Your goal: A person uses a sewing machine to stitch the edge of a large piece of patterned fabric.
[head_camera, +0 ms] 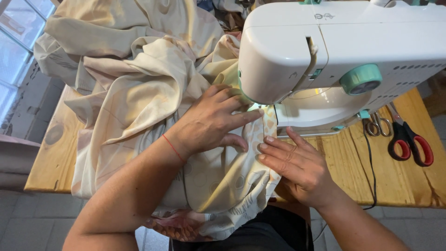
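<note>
Both forearms are bare, with no sleeve showing anywhere along their visible length. The left hand (211, 122) wears no ring that can be seen, and its nails are short and plain. Around the left wrist runs a thin red thread bracelet (173, 148), a single fine strand lying slantwise across the wrist. The right hand (297, 166) is likewise without rings or a watch, and its nails are short, pale and unpainted. At the lower edge of the view, between the two arms, a dark garment (274, 230) covers the person's lap; its exact kind cannot be told
</note>
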